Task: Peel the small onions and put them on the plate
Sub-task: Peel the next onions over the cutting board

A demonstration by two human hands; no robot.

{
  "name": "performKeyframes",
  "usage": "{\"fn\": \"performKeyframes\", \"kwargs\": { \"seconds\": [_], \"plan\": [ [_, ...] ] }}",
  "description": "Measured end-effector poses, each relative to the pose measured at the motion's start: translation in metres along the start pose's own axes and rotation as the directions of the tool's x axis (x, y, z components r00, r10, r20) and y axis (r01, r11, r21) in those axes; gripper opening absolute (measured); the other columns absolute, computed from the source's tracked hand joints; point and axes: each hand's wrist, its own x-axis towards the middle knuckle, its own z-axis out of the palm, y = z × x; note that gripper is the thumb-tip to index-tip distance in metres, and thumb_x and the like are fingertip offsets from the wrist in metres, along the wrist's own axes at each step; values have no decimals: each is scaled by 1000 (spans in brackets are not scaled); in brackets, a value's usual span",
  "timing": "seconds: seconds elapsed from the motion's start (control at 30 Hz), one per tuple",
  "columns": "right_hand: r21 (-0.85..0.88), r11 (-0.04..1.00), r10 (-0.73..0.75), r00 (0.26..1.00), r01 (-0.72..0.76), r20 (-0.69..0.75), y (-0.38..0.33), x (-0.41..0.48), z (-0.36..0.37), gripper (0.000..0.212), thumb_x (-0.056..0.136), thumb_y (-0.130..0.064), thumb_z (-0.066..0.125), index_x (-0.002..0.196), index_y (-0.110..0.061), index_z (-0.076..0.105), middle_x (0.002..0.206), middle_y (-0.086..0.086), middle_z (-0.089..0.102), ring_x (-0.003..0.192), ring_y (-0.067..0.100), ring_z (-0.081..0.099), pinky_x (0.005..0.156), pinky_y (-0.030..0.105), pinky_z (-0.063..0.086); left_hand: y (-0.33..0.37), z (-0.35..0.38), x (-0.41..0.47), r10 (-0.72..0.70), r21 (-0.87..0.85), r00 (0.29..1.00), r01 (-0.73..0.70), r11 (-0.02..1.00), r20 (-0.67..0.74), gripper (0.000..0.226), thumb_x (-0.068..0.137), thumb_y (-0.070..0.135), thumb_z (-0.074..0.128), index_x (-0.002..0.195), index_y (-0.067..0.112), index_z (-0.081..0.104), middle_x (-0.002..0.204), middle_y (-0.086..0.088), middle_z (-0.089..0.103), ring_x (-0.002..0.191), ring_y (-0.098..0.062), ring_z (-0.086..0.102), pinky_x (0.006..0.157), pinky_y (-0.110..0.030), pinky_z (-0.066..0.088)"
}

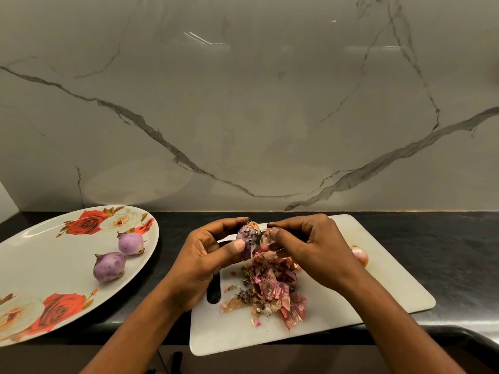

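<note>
My left hand grips a small purple onion above the white cutting board. Beside it, my right hand pinches a strip of dry skin that hangs off the onion. Below both hands a heap of pink and brown onion peels lies on the board. Two peeled purple onions sit on the large oval plate with red rose prints at the left. An unpeeled onion lies on the board, partly hidden behind my right wrist.
The board and plate rest on a black countertop, with its front edge close to me. A grey marble wall rises right behind the counter. The board's dark handle slot shows by my left wrist.
</note>
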Motion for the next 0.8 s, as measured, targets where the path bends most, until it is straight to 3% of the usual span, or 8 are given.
{"fn": "performKeyframes", "kwargs": {
  "seconds": [0.13,0.23,0.4,0.53,0.67,0.8],
  "plan": [
    [47,996,-73,997,71,29,-7,-7,8,35,88,-46,78,119,-30,78,101,-16,79,94,1,74,80,27,64,0,1,0,24,27,1000,-24,999,0,45,88,7,70,133,12,65,130,-8,72,119,-31,71,92,-36,62],
    [52,993,-105,994,105,1,-6,-9,16,49,83,-42,84,128,-27,74,112,-13,78,99,1,75,83,27,64,-1,1,0,32,53,999,-30,998,-22,45,86,9,73,130,12,65,127,-4,73,116,-30,73,90,-35,63],
    [110,989,-99,995,96,14,-7,-6,14,26,86,-22,84,112,-27,81,94,-17,80,86,4,76,72,20,62,0,1,0,8,31,1000,-8,999,-26,43,86,10,72,128,11,65,127,-3,72,116,-30,73,87,-34,63],
    [119,988,-103,995,101,13,-6,-5,10,28,87,-13,83,106,-34,79,91,-20,79,87,3,76,74,18,60,3,2,-1,10,20,1000,-10,1000,-11,42,86,9,70,128,9,65,126,-4,73,116,-29,73,87,-33,63],
    [144,982,-121,992,124,-28,-1,-4,10,25,88,-9,81,110,-21,82,95,-14,81,87,7,77,77,23,62,3,2,-2,-2,-8,1000,2,1000,2,41,88,8,68,129,7,65,127,-9,72,117,-31,73,86,-33,63],
    [100,987,-122,990,128,-64,2,-3,11,25,88,-7,81,108,-22,83,94,-13,81,86,6,77,79,25,64,2,2,-1,-22,-20,1000,22,1000,5,40,91,11,68,131,8,64,129,-11,71,118,-33,72,87,-33,63]
  ]
}}
